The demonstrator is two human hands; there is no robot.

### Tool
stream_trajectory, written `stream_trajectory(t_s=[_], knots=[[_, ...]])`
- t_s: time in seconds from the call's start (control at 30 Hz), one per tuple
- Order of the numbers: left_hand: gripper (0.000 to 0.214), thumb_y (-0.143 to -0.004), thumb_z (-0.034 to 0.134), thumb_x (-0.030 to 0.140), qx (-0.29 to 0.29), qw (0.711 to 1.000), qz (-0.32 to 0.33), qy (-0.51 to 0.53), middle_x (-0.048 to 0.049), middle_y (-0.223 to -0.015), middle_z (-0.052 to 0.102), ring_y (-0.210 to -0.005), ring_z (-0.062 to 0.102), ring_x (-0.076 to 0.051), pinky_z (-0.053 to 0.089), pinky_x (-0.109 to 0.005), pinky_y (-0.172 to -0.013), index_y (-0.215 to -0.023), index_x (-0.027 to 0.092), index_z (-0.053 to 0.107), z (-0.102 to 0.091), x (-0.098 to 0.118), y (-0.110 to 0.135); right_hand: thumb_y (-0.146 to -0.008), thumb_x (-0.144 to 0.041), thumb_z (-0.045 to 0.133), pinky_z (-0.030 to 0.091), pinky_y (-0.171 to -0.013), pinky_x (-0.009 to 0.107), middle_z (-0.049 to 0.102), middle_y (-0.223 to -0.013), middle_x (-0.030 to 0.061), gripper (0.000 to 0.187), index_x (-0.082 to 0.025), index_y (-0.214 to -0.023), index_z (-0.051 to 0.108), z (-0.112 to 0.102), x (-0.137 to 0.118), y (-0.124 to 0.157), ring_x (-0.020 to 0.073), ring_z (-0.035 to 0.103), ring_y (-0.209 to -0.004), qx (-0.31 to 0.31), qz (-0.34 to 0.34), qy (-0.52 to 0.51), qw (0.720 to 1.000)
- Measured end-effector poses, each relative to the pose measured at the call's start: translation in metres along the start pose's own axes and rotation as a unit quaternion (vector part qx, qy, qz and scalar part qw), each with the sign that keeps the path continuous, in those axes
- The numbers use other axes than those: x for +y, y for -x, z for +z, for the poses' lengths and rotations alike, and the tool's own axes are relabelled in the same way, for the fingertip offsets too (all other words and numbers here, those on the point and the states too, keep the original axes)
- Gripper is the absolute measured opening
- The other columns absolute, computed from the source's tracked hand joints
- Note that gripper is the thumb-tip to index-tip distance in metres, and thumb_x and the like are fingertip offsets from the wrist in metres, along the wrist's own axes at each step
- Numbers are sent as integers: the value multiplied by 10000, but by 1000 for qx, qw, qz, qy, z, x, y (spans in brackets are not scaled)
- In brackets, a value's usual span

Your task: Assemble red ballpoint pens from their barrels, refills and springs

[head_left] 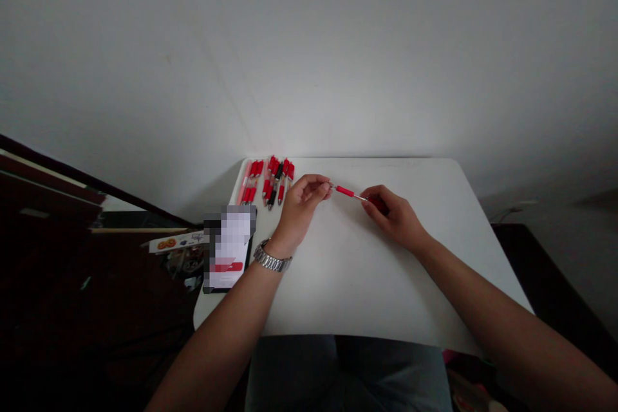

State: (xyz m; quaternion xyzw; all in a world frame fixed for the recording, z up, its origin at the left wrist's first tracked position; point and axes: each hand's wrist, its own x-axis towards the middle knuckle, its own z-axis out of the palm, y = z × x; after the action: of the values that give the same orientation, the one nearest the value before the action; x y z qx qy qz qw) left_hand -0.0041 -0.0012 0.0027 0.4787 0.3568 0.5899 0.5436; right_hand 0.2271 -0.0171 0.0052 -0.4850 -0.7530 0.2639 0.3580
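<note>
A pen with a red grip (344, 191) is stretched between my two hands above the white table (357, 270). My left hand (305, 201), with a metal watch (273, 257) at its wrist, pinches the tip end between thumb and fingers. Closed around the other end is my right hand (390, 214), which hides that part of the pen. Left of my left hand, several red pens (281, 190) and a black pen (273, 196) lie in a cluster. Beside them is another small group of red pens (250, 190) with a pink pen-like stick (243, 183).
A phone (232, 251), its screen partly blurred out, lies at the table's left edge by my left forearm. The wall (347, 77) stands right behind the table. Dark furniture and clutter (188, 261) are low on the left. A dark surface (541, 257) is at the right.
</note>
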Motion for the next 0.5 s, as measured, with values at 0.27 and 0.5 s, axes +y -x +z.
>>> stream_trajectory(t_s=[0.27, 0.5], knots=[[227, -860, 790, 368, -25, 999, -9, -43, -48, -980, 711, -918, 649, -144, 534, -300, -880, -1014, 208, 739, 0, 3, 3, -1000, -484, 538, 412, -579, 265, 595, -739, 1, 300, -207, -1084, 616, 0, 1, 1, 137, 499, -606, -6, -2, -5, 1000], [234, -849, 800, 359, -40, 998, -32, -30, -51, -1009, 721, -940, 655, -147, 526, -299, -899, -1019, 209, 745, -1, 0, 3, -1003, -457, 536, 407, -573, 266, 582, -725, -3, 273, -206, -1077, 613, 0, -1, 1, 135, 488, -600, -8, -7, -7, 1000]])
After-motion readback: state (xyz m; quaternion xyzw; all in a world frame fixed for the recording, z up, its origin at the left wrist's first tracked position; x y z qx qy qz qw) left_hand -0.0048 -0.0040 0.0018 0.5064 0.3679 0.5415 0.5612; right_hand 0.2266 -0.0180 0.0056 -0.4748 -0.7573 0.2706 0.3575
